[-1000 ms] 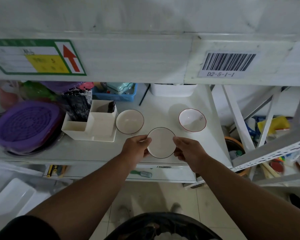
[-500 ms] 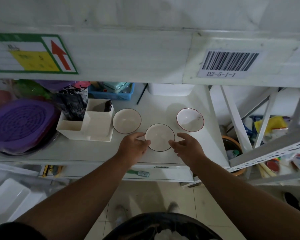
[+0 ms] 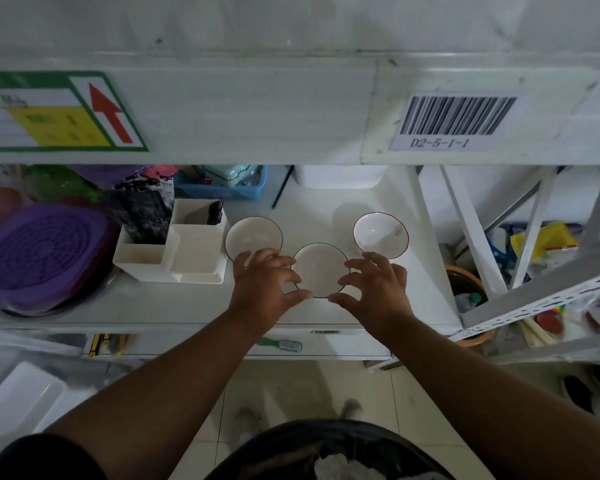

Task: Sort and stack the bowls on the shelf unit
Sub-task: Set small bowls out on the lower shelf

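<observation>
Three white bowls stand on the white shelf (image 3: 174,303). A dark-rimmed bowl (image 3: 321,270) is in the middle near the front edge. A red-rimmed bowl (image 3: 252,235) sits behind it to the left, and a scalloped red-rimmed bowl (image 3: 380,235) behind it to the right. My left hand (image 3: 260,289) and my right hand (image 3: 378,292) flank the middle bowl, fingers spread and thumbs by its near rim. Neither hand grips it; whether the fingertips still touch the rim is unclear.
A white compartment organizer (image 3: 184,258) stands left of the bowls, with a purple strainer (image 3: 39,251) beyond it. A blue basket (image 3: 222,188) and a white tub (image 3: 340,176) line the back. The upper shelf beam (image 3: 257,116) overhangs. Slanted braces (image 3: 465,220) bound the right side.
The middle bowl, held up in both hands a second ago, now rests on the shelf. Both hands have loosened and spread their fingers beside it.
</observation>
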